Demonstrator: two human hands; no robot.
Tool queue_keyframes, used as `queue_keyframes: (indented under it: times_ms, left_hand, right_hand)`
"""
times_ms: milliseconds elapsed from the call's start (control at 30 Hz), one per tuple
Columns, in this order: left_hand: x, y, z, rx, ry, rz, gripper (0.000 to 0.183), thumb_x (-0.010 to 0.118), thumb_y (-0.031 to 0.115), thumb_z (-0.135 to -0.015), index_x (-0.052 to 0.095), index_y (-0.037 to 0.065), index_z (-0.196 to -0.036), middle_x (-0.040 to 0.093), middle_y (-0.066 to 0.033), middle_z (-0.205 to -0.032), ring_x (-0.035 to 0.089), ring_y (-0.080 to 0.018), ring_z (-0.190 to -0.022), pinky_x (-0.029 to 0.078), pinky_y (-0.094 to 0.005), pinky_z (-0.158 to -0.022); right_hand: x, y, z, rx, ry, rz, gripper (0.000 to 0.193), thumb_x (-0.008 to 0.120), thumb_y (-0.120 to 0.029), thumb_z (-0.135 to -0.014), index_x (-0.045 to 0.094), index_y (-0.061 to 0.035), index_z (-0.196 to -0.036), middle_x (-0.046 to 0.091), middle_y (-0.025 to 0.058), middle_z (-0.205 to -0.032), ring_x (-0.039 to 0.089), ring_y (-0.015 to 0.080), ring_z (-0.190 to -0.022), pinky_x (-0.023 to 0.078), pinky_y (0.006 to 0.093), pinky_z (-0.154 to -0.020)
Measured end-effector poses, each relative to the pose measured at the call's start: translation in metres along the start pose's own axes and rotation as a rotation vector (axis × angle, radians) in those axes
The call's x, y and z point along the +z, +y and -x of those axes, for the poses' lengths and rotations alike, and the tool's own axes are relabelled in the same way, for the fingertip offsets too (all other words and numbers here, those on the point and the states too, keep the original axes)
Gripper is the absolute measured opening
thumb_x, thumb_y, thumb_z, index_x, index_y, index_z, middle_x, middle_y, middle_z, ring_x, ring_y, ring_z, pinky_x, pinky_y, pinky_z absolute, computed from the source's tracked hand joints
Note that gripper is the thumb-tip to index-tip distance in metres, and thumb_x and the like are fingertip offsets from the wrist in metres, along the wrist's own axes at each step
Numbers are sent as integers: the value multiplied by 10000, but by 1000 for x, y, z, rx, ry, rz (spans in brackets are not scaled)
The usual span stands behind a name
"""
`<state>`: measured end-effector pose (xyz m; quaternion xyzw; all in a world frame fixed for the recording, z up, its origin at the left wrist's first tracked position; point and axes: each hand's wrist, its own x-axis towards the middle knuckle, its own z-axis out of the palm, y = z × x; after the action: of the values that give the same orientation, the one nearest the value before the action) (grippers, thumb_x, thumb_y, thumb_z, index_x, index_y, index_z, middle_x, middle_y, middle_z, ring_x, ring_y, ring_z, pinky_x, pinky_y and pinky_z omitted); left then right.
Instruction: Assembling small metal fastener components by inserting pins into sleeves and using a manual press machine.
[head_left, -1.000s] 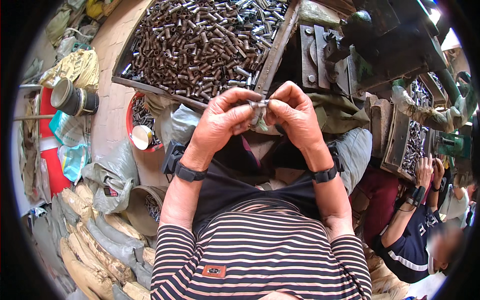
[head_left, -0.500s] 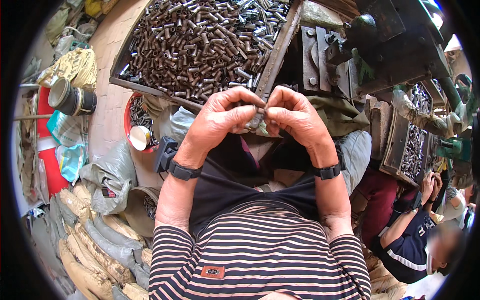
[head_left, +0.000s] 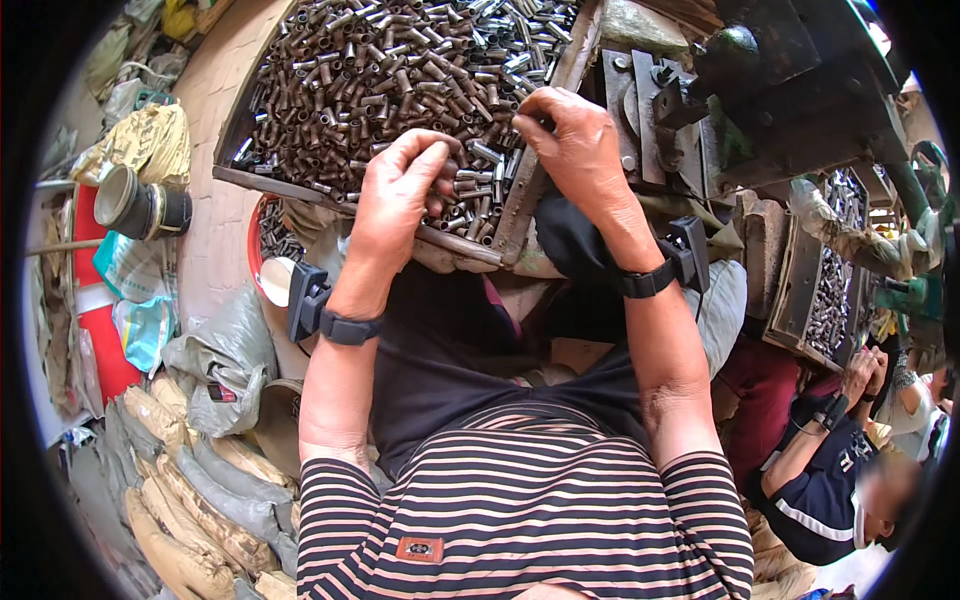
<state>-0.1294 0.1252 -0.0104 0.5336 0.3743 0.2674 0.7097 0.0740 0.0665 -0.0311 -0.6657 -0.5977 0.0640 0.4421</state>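
Note:
Short metal tubes [head_left: 400, 85], some dark brown and some shiny, fill a shallow tray [head_left: 287, 187] in front of me. Over the tray's near part is my left hand [head_left: 400, 195], its thumb and index finger together and the other fingers curled in. What it holds, if anything, is hidden. My right hand [head_left: 580, 145] hangs above the tray's right edge, fingertips pinched and pointing left toward the tubes. Whether something is between them is too small to make out. The two hands are apart.
A dark machine [head_left: 800, 90] with bolted metal plates stands at the right, close to my right hand. To the left are a red bucket [head_left: 255, 250] of tubes and stacked sacks [head_left: 180, 510]. Another person [head_left: 820, 490] works at a second tray [head_left: 790, 290].
My hands were together in front of the tray's near edge. They have parted: the left moved left and forward over the tubes, the right forward to the tray's right edge.

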Motion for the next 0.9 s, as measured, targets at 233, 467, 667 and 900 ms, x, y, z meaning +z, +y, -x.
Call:
queue_keyframes:
  times_ms: [233,467,667,900]
  left_hand:
    - [13,-14,-24,543,275,-1268,163,621,160,-839,601,50,-957,623,-139,-930,622,-357,-828,499,-432,-696]
    - [14,-12,-28,471,271,-1315,188,645,208,-832,599,67,-947,630,-114,-921,624,-352,-828,497,-442,-684]
    - [6,-12,-30,495,245,-1295,182,652,188,-818,608,38,-912,633,-129,-847,627,-317,-769,497,-407,-684]
    - [-11,1,-5,33,20,-105,155,660,145,-845,615,34,-943,639,-5,-789,579,-58,-648,447,-197,-553]
  right_hand:
    - [35,-23,11,-208,-123,472,61,644,-155,-710,621,-108,-741,625,42,-782,603,230,-849,432,407,-728]
    - [29,-23,16,-154,-85,345,134,693,-170,-692,616,-95,-772,609,59,-824,581,255,-859,442,391,-749]
    - [33,-30,19,-203,-68,470,47,618,-145,-710,621,-98,-715,606,54,-792,581,242,-837,436,397,-719]
    - [30,-33,27,-227,-44,388,48,617,-114,-731,590,-81,-752,601,70,-786,585,262,-819,434,410,-720]
